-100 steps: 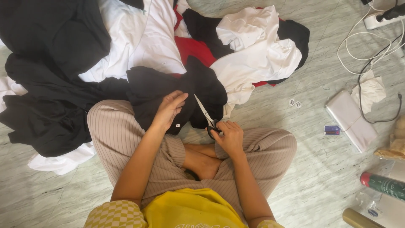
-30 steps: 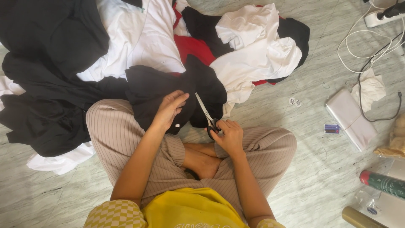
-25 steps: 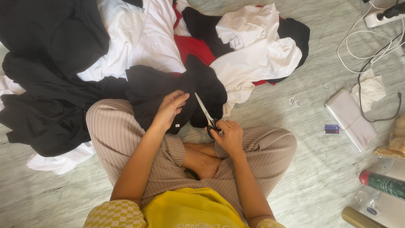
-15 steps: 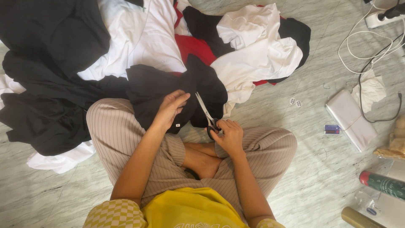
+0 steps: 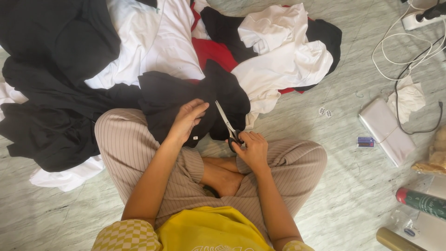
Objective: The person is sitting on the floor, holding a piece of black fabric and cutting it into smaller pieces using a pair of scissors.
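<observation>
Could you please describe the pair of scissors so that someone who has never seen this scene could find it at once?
Start from the heap of clothes on the marble floor. At its near edge, a black garment lies over the seated person's knee. The scissors are in the right hand: the only shiny metal blades, with black handles.

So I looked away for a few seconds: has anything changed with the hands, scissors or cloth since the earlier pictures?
Nothing visibly changed. The left hand keeps its grip on the black cloth over the knee, and the right hand still holds the scissors with the blades at the cloth. The pile of clothes and the things on the floor lie as before.
</observation>
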